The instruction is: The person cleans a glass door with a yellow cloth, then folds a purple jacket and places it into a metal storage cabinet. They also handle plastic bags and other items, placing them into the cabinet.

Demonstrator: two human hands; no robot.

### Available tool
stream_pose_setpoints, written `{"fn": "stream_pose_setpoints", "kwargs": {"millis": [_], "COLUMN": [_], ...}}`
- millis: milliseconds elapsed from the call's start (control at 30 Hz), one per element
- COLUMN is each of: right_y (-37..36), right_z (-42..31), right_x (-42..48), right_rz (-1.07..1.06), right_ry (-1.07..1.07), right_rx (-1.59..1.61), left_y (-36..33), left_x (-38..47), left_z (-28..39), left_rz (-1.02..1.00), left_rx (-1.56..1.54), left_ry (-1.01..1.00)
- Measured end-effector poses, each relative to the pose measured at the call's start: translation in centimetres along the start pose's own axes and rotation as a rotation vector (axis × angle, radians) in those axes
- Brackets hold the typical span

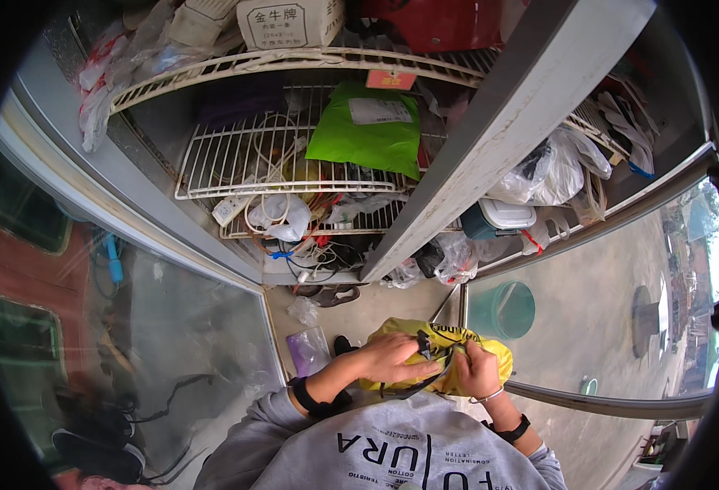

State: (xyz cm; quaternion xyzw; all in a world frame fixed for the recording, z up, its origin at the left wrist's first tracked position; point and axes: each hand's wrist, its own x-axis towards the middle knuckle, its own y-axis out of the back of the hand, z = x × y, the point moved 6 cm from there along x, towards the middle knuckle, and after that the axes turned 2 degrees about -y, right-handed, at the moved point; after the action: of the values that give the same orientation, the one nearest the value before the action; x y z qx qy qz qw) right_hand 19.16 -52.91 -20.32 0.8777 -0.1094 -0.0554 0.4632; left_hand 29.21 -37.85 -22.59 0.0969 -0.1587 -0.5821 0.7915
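Observation:
In front of my body is a yellow plastic bag [497, 352] with black lettering and a black tie or strap bunched at its gathered top. My left hand [396, 360] lies across the bag's left side, its fingers and thumb gripping around the black tie. From the right, my right hand [479, 370] pinches the gathered plastic close beside it. The two hands are only a short way apart. What the bag contains is hidden.
Ahead stands a cabinet with white wire shelves [237, 159], holding a green mailer bag [365, 138], cables [274, 159] and plastic bags [540, 171]. Open glass doors flank me at left [206, 331] and right [568, 343]. A green bucket [513, 310] shows through the right one. Shoes [338, 296] and a purple package [309, 352] lie low down.

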Motion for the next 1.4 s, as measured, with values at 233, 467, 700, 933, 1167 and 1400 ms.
{"fn": "stream_pose_setpoints", "kwargs": {"millis": [233, 467, 700, 933, 1167, 1400], "right_y": [-3.0, -3.6, -5.9, 1.2, 12.5, 12.3], "right_z": [-4.4, -13.3, -15.9, -20.1, -15.1, -15.0], "right_x": [5.6, 10.8, 14.8, 18.6, 22.2, 24.2], "right_rz": [-0.060, -0.374, -0.482, -0.064, 0.914, 1.056], "right_ry": [-0.180, 0.137, 0.115, 0.709, 0.769, 1.096], "right_rx": [0.655, 0.566, 0.747, 0.289, -0.364, -0.567], "left_y": [1.9, 7.9, 13.5, 18.3, 27.0, 44.1], "left_x": [-3.8, -7.5, -8.1, -10.3, -4.4, 4.0], "left_z": [1.5, 2.4, 5.2, 1.5, 5.3, -11.1], "left_rz": [0.431, 0.674, 0.690, 0.785, 0.908, 1.360], "left_rx": [0.692, 0.791, 0.771, 0.076, -0.918, -0.138], "left_ry": [0.283, 0.145, 0.345, 0.379, -0.061, 0.318]}}
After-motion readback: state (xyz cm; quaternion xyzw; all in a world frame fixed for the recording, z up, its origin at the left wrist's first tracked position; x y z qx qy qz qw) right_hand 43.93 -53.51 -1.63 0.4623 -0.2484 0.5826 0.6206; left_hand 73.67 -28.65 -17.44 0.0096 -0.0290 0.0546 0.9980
